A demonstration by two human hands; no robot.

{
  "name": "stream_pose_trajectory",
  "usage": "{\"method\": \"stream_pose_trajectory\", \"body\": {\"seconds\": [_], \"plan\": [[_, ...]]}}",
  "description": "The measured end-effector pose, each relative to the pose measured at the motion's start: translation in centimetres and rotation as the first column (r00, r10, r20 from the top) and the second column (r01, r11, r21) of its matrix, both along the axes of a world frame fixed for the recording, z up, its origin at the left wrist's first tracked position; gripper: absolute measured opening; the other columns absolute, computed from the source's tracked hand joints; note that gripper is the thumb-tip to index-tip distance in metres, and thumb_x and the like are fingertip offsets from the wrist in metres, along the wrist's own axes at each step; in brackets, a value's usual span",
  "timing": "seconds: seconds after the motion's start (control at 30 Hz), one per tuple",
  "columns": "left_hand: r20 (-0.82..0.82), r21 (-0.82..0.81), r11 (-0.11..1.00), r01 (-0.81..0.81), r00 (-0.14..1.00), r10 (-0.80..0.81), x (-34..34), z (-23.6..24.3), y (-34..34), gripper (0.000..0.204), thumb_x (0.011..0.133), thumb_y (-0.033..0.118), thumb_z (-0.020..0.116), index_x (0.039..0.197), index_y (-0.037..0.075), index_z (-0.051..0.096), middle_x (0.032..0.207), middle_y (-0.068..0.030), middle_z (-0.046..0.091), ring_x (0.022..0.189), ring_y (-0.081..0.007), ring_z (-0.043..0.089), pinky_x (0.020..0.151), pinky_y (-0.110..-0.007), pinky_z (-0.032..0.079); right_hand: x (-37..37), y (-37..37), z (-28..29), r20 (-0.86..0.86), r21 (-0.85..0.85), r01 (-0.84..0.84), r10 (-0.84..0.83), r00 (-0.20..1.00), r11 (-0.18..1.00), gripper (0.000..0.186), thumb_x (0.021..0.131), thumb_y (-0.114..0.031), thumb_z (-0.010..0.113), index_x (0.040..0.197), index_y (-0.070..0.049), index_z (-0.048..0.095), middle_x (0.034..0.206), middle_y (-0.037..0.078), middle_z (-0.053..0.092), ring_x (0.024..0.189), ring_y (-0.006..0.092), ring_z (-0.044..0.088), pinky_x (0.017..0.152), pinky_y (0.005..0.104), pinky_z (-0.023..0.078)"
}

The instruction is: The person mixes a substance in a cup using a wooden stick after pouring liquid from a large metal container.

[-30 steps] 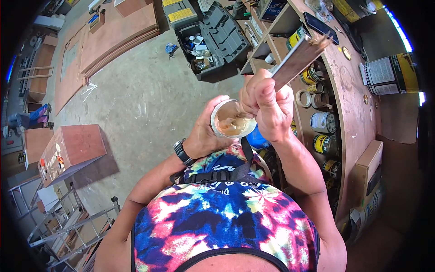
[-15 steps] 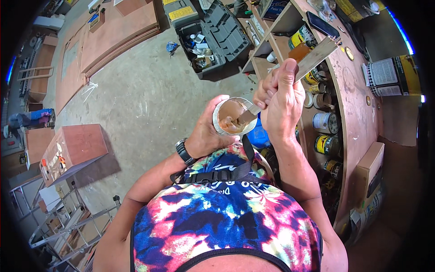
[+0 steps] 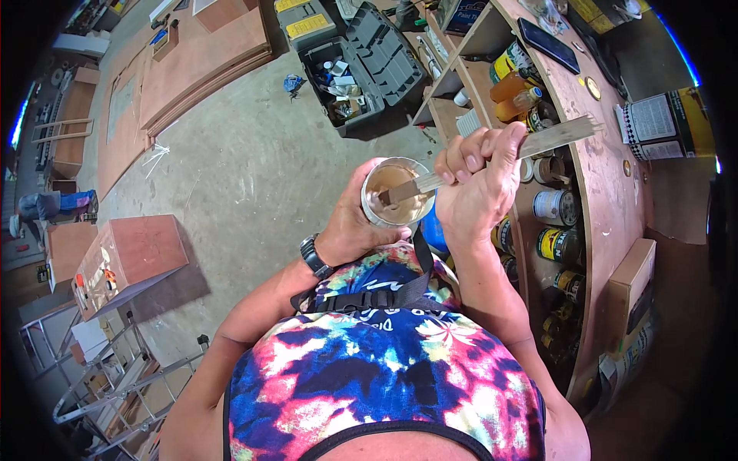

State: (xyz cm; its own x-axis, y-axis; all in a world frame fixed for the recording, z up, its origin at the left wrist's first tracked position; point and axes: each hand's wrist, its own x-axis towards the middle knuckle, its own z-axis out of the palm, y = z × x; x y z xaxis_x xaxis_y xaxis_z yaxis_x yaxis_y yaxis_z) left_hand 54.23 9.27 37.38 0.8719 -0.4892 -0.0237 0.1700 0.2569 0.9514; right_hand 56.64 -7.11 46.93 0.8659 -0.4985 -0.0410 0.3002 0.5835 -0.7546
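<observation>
My left hand (image 3: 347, 219) is wrapped round a pale round tub (image 3: 370, 213) in front of my chest, its mouth facing up. Inside, tan-brown paste (image 3: 406, 212) coats the bottom and walls. A flat wooden stick (image 3: 560, 138) is gripped in my right hand (image 3: 483, 180), fingers closed and thumb lying along it. The stick's lower end, smeared brown, dips into the tub; its frayed upper end sticks out past my thumb over the shelf unit.
At right stands a wooden shelf unit (image 3: 596, 230) with paint cans and amber bottles; a phone (image 3: 548, 46) lies on top. Ahead is an open toolbox (image 3: 338, 73). Plywood sheets (image 3: 207, 69), a wooden box (image 3: 142, 253) and a ladder (image 3: 123, 396) are leftward. A person (image 3: 54, 204) is far left.
The stick has swung to a flatter angle, its lower end moving leftward across the tub. My right hand has turned with it. The left hand keeps its hold on the tub.
</observation>
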Motion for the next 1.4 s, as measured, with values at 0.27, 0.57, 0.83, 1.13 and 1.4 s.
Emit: {"method": "stream_pose_trajectory", "body": {"seconds": [0.27, 0.57, 0.83, 1.13, 1.4], "plan": [[0.077, 0.009, 1.0, 0.017, 0.997, -0.017, 0.2, 0.4, 0.2, 0.104, 0.067, 0.006, 0.096, 0.152, 0.005, 0.035, 0.145, -0.0082, 0.051, 0.135, -0.0188, 0.048, 0.115, -0.038, 0.04, 0.4, -1.4, -0.6, 0.3, -0.366, -0.23, 0.348, 0.888, 0.902, 0.048, 0.109, -0.05, 0.043, 0.083, -0.01, 0.041, 0.066, 0.0, 0.034, 0.051, 0.009, 0.025, 0.046, 0.0284, 0.025], [-0.009, 0.058, 0.998, -0.014, 1.0, 0.015, -0.5, 0.2, 0.5, 0.104, 0.067, 0.004, 0.095, 0.152, 0.006, 0.035, 0.145, -0.008, 0.052, 0.133, -0.0189, 0.05, 0.113, -0.037, 0.043, -0.7, -0.2, 0.4, 0.078, -0.137, -0.317, 0.329, 0.941, 0.939, 0.047, 0.107, -0.044, 0.054, 0.077, -0.011, 0.04, 0.064, -0.003, 0.034, 0.052, 0.0076, 0.031, 0.046, 0.0265, 0.025], [-0.139, -0.042, 0.999, -0.015, 0.99, 0.009, -0.7, 1.3, 0.2, 0.105, 0.066, -0.001, 0.094, 0.153, 0.005, 0.034, 0.144, -0.0085, 0.052, 0.133, -0.0185, 0.05, 0.113, -0.037, 0.043, -0.1, -0.1, -0.4, -0.063, 0.047, -0.063, 0.066, 0.996, 0.997, 0.048, 0.107, -0.05, 0.052, 0.078, -0.013, 0.04, 0.064, -0.002, 0.035, 0.05, 0.0101, 0.031, 0.045, 0.0285, 0.028], [-0.055, -0.057, 0.998, -0.032, 0.998, 0.029, -0.3, 1.0, 0.0, 0.106, 0.065, -0.003, 0.093, 0.153, 0.004, 0.034, 0.144, -0.0077, 0.053, 0.135, -0.0184, 0.05, 0.114, -0.037, 0.042, 0.5, -3.1, 0.2, -0.116, 0.198, -0.006, 0.029, 0.993, 0.98, 0.033, 0.106, -0.036, 0.06, 0.087, -0.013, 0.046, 0.074, -0.002, 0.039, 0.064, 0.012, 0.035, 0.061, 0.0317, 0.036], [0.025, -0.041, 0.998, -0.045, 0.999, 0.046, 0.2, 1.2, 0.6, 0.104, 0.066, 0.0, 0.093, 0.153, 0.004, 0.035, 0.144, -0.0075, 0.053, 0.136, -0.0188, 0.049, 0.116, -0.037, 0.04, 0.2, -4.8, 1.1, -0.033, 0.246, -0.089, 0.1, 0.994, 0.965, 0.028, 0.107, -0.029, 0.059, 0.087, -0.015, 0.046, 0.081, -0.001, 0.038, 0.074, 0.0139, 0.039, 0.07, 0.0343, 0.038]]}}
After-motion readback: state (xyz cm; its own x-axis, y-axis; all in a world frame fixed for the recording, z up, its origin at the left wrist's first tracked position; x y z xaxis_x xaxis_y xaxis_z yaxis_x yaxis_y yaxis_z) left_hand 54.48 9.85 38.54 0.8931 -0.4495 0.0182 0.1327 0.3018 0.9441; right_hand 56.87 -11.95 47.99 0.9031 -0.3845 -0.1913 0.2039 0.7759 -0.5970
